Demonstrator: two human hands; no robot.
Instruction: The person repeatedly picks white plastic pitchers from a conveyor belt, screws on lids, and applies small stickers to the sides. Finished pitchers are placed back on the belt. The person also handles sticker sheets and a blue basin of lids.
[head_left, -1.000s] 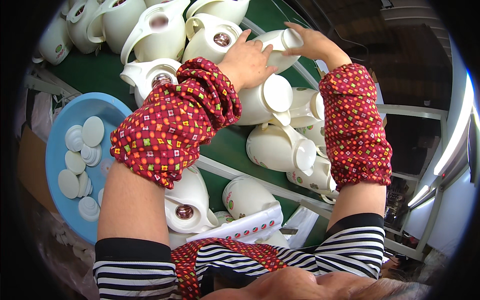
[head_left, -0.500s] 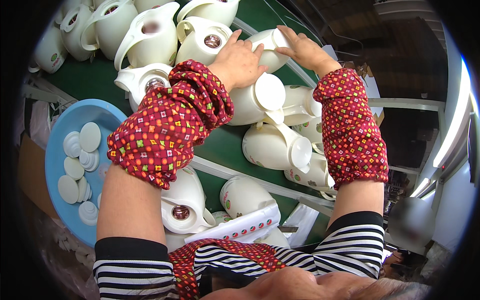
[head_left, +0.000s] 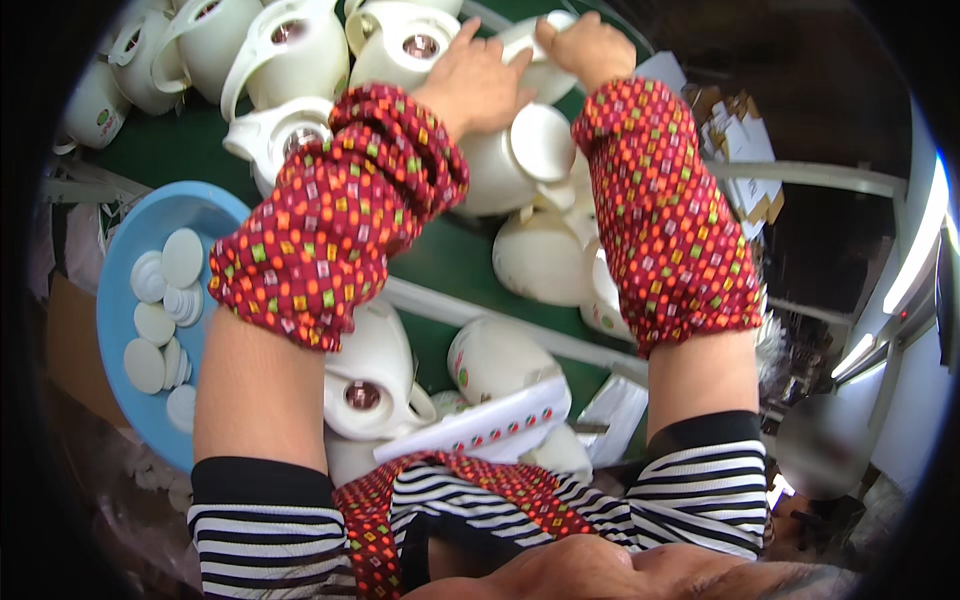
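Observation:
My left hand (head_left: 478, 85) reaches to the far side with its fingers spread, lying against a cream vacuum jug (head_left: 541, 72) that is tipped on its side. My right hand (head_left: 590, 50) is closed at that jug's far end, over its round white end piece; the fingertips are partly hidden. Just below my left hand lies another jug (head_left: 490, 180) with a flat white lid (head_left: 542, 142). An upright jug (head_left: 395, 45) with a shiny, mirrored mouth stands left of my left hand.
More lidless jugs (head_left: 295, 60) crowd the far left of the green surface (head_left: 445, 265). A blue basin (head_left: 115, 270) of white discs (head_left: 183, 257) sits at left. Nearer me are a jug (head_left: 372, 360) and a white sheet with red-green stickers (head_left: 490, 425). Opened cartons (head_left: 745, 150) are at right.
Both hands have moved a little farther away, the right one also leftward over the tipped jug's end. My right forearm now covers more of the lying jugs.

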